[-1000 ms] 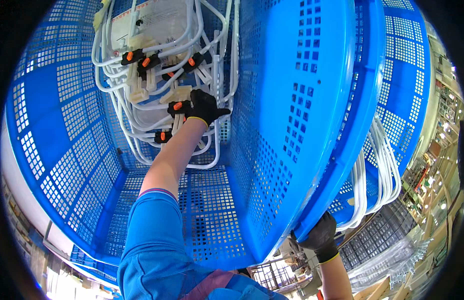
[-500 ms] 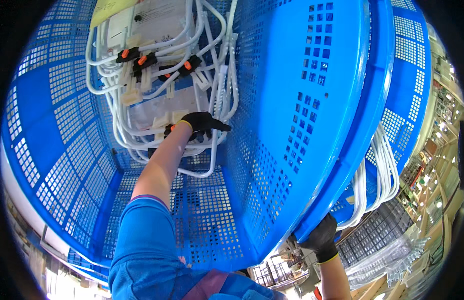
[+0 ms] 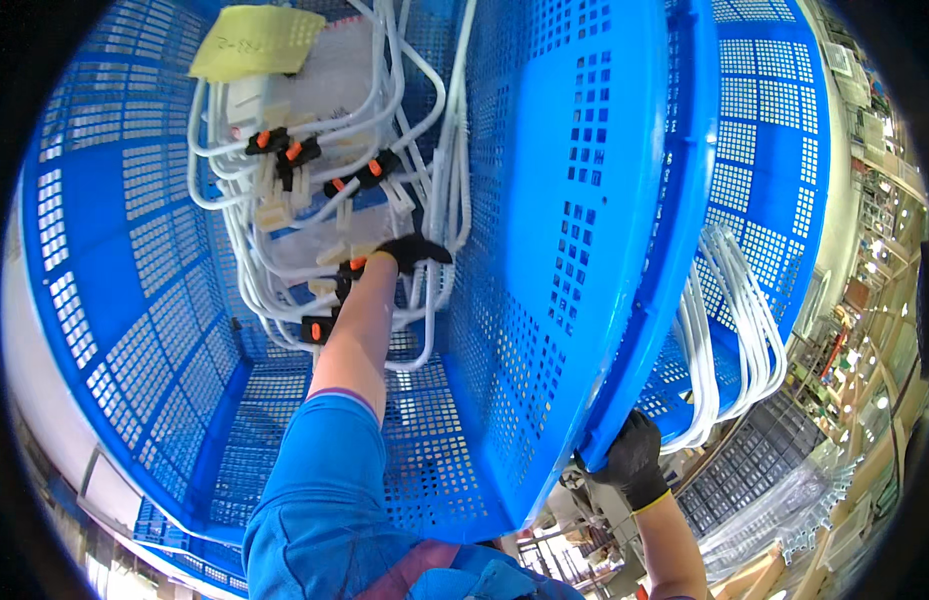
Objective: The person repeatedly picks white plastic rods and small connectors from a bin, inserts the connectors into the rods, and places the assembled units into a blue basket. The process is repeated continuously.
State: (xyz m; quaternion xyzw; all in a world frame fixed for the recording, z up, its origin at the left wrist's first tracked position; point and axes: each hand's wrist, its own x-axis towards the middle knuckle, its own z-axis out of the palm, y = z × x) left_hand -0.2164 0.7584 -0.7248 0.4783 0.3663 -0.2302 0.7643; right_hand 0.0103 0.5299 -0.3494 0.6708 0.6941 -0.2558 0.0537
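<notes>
My left hand (image 3: 409, 252), in a black glove, reaches deep into a large blue perforated plastic crate (image 3: 574, 230). It grips a bundle of white tubes with black and orange connectors (image 3: 324, 200) lying in the crate. A yellow paper tag (image 3: 254, 42) and a clear plastic bag sit on top of the bundle. My right hand (image 3: 632, 460), also in a black glove, clasps the crate's near right rim at its lower edge.
A second blue perforated crate (image 3: 784, 170) stands behind on the right, with more white tubes (image 3: 734, 320) hanging in it. Metal racks, dark grid trays and clear plastic wrap (image 3: 784, 500) fill the lower right. A pale edge runs along the left.
My left hand has drawn lower in the crate along the tube bundle, and the view has shifted so the yellow tag shows. My right hand stays on the rim.
</notes>
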